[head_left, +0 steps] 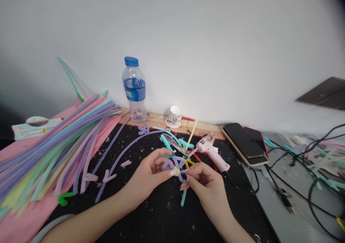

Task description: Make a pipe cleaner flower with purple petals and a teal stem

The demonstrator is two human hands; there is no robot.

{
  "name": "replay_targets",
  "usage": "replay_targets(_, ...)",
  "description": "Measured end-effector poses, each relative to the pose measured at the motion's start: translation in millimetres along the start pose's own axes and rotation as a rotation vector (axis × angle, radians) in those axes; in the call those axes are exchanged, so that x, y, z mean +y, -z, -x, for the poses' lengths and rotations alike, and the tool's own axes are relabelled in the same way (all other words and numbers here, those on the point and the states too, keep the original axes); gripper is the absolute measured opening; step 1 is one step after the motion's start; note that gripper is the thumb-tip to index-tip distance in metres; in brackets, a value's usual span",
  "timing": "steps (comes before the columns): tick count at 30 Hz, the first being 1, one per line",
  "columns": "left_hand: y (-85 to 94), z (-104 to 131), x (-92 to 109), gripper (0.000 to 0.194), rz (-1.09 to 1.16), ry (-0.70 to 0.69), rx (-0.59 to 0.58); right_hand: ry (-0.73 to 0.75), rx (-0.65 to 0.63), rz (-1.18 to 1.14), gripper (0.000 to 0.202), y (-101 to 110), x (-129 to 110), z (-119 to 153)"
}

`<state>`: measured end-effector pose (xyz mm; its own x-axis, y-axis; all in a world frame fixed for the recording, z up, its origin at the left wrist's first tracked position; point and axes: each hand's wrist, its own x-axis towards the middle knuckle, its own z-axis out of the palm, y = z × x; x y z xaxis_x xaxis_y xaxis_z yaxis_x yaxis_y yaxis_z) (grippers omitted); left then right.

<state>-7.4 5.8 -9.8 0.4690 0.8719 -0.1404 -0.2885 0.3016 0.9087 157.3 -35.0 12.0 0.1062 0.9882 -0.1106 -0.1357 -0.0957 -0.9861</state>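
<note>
Between my two hands is a small purple pipe-cleaner flower (179, 161) with looped petals and a pale yellow centre. My left hand (153, 174) is closed, pinching the flower at its left petal and centre. On the other side, the fingertips of my right hand (206, 183) are closed on a right-hand petal. A pale teal pipe cleaner (183, 198) hangs or lies just below the flower; whether it is joined to it I cannot tell. Scissors (178, 146) lie right behind the flower, with a pink glue gun (212, 151) to their right.
Many pastel pipe cleaners (67, 146) lie heaped on the left. A water bottle (134, 90) and a paper cup (174, 117) stand by the wall. Phones (244, 140) lie to the right, beside black cables (293, 196). A purple looped piece (143, 129) rests on the black mat (151, 218).
</note>
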Motion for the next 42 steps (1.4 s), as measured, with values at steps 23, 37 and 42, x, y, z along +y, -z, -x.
replay_targets(23,-2.3,0.6,3.2,0.035,-0.024,0.000,0.022,-0.030,-0.016,-0.002,0.014,1.0,0.6,-0.3)
replay_targets(37,-3.9,1.4,5.2,0.034,-0.050,0.002,0.050,-0.030,-0.004,-0.031,0.016,-0.3,1.7,-0.4)
replay_targets(42,-5.1,0.8,6.6,0.035,-0.057,0.010,0.063,-0.036,-0.007,-0.035,0.016,-0.5,2.2,0.3)
